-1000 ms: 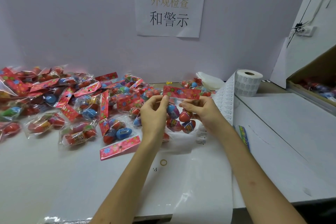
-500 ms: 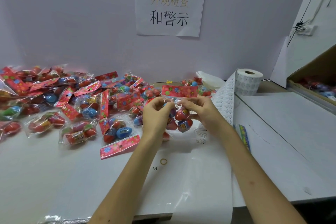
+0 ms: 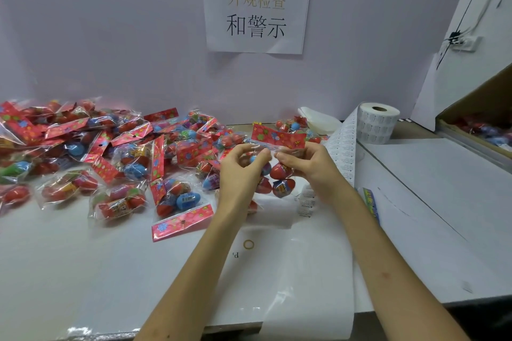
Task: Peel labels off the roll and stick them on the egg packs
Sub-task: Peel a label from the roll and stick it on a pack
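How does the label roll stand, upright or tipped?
Upright: the roll rests on its flat end, core hole facing up.

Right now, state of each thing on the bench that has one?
held egg pack: raised, pinched just under its red header
left hand: pinches the pack
right hand: pinches the pack
label roll: upright, strip unwound toward the person
pile of egg packs: lying loose
cardboard box: open, packs inside

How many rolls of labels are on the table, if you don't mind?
1: the label roll stands upright at the table's far right, its strip trailing toward the right hand. Others could be hidden.
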Tool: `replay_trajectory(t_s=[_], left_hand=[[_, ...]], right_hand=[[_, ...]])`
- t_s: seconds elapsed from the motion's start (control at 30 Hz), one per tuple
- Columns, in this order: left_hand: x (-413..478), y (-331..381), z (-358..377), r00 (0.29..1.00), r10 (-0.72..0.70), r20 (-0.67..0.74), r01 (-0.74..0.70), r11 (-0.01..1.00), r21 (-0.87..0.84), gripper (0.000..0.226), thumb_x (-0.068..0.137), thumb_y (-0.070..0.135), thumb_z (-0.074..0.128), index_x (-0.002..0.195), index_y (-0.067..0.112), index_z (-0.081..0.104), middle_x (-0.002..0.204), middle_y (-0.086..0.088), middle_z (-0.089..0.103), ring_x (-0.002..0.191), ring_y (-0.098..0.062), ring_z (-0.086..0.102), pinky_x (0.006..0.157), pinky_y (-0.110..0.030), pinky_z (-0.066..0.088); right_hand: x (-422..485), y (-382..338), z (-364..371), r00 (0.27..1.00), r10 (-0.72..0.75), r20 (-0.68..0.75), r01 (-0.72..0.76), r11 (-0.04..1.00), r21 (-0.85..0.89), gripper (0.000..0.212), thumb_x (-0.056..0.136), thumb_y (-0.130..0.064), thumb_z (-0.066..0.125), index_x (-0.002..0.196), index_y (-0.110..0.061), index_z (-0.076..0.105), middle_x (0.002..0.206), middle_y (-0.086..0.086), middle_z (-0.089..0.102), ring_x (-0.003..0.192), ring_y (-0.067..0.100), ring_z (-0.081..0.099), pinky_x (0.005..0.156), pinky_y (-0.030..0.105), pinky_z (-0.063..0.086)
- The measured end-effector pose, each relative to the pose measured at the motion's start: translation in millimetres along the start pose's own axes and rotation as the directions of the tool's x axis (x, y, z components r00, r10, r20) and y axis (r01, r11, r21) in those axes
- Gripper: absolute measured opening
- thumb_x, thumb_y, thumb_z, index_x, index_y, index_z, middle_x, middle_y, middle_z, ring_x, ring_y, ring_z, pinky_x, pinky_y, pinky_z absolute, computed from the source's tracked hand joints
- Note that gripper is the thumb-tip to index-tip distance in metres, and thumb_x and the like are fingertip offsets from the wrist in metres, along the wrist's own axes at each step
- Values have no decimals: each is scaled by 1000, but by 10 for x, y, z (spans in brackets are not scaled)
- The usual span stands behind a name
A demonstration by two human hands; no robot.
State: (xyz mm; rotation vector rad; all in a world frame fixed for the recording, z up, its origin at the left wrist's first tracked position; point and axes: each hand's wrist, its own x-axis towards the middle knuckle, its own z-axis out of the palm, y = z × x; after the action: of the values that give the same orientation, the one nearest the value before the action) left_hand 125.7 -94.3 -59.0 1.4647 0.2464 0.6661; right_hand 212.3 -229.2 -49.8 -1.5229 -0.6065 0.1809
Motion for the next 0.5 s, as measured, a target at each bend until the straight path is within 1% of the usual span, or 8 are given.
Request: replay_trajectory(t_s=[0.07,0.13,0.23,0.3,0.33,0.4,0.43,0.5], left_hand=[[-2,10,9,1000,-8,21,7,1000,30,40,92,30,75,126,15,62,113,-4,70,91,-12,73,63,-22,59],[-8,10,11,1000,12,6,-12,998,59,46,90,26,77,130,16,58,121,0,65,107,-14,66,76,-20,59],[-16,16,-13,997,43,-59,-39,997,68,49,89,18,78,132,18,54,122,4,60,110,-10,60,72,-11,55],[-12,6,-27,995,50,-88,-42,994,97,50,89,16,77,131,20,52,121,5,59,107,-9,61,77,-13,55],[-15,4,-32,993,62,-97,-48,989,141,50,89,16,77,131,22,50,120,6,59,103,-7,62,78,-13,56],[-27,12,-24,989,103,-108,-70,959,274,53,90,16,76,134,23,47,121,5,60,95,-6,62,81,-17,57],[-41,17,-12,985,133,-111,-87,933,348,56,90,16,76,136,23,46,122,4,61,94,-8,62,84,-21,58],[-71,22,14,974,193,-114,-118,872,475,60,90,19,76,140,24,43,123,4,62,93,-9,62,86,-30,62]], right_hand=[[9,19,-1,999,-20,-50,17,998,-55,14,87,-16,78,99,-10,76,88,4,78,83,21,75,71,29,61],[14,47,-1,996,-57,-69,47,989,-140,10,86,-23,79,95,-20,77,85,-2,78,83,16,75,72,28,61],[22,59,15,993,-110,-42,97,967,-236,12,89,-32,77,100,-29,75,90,-6,78,87,10,73,77,21,56],[56,61,-22,970,-174,-168,111,938,-329,24,91,-35,75,110,-20,74,108,-4,73,103,15,67,87,28,53],[66,48,-62,930,-245,-275,125,912,-391,25,91,-31,76,112,-16,74,114,-4,67,108,16,62,91,31,51],[62,39,-170,786,-398,-473,100,837,-537,27,86,-16,77,113,-13,74,117,-2,61,113,20,56,97,33,46],[52,40,-232,721,-408,-560,17,818,-574,33,84,-11,77,117,-13,73,121,2,59,116,24,54,98,35,44],[48,44,-356,647,-288,-706,-195,833,-518,49,82,-10,75,130,-16,65,137,8,53,125,32,49,100,44,44]])
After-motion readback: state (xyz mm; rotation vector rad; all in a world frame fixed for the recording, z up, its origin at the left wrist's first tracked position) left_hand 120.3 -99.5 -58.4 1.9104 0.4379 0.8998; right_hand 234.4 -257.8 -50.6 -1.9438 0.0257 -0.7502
